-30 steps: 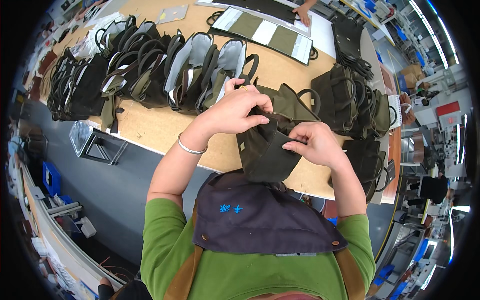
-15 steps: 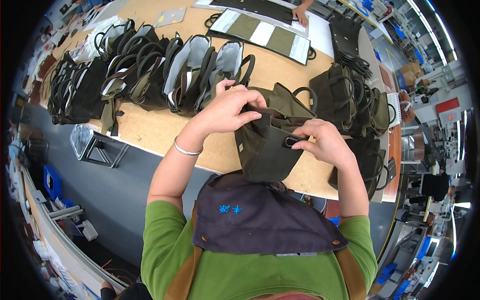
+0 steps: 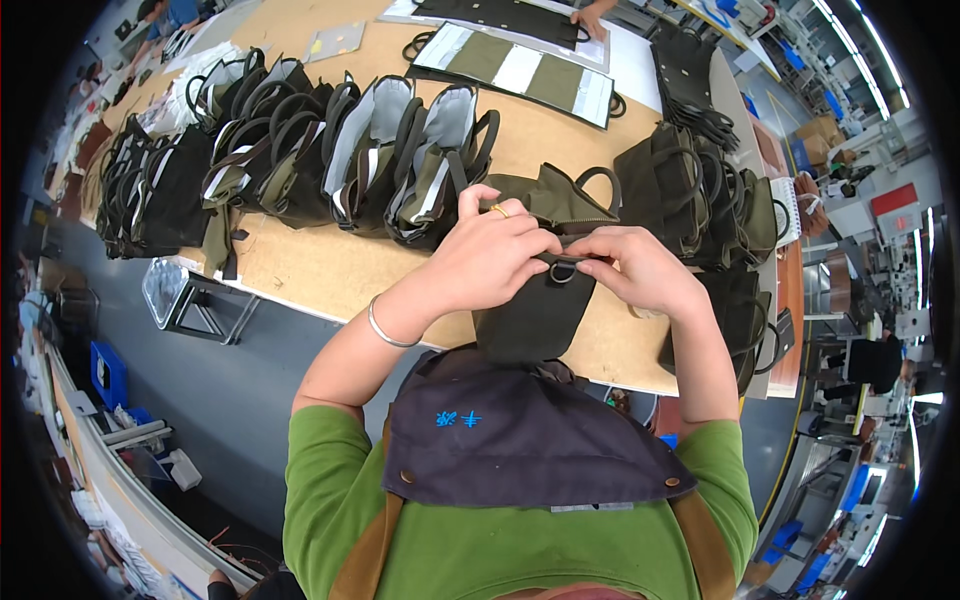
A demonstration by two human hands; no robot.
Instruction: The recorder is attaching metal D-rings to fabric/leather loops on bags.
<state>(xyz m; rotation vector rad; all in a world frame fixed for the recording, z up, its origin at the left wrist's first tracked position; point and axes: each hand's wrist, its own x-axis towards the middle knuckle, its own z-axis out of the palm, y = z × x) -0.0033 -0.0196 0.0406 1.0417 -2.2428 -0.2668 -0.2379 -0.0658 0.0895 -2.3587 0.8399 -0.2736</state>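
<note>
A dark olive handbag (image 3: 528, 318) stands at the table's near edge, its end panel facing me. My left hand (image 3: 500, 245) pinches the bag's top edge. My right hand (image 3: 635, 265) pinches the same edge just to the right, so the fingertips of both hands almost meet. Right below them a metal D-ring (image 3: 562, 271) hangs from the end panel. Behind my fingers the zipped olive top (image 3: 570, 205) and one handle (image 3: 600, 178) stick up. The bag's inside is hidden by my hands.
Several bags with pale grey linings (image 3: 375, 120) stand in a row at left. More dark bags (image 3: 685, 185) crowd the right. Flat bag panels (image 3: 515, 70) lie at the back, where another person's hand (image 3: 592, 18) rests. A stool (image 3: 200, 295) is below the table's left edge.
My hands have come together at the middle of the bag's top edge. The end panel has turned to face me, and the D-ring has come into view between my hands.
</note>
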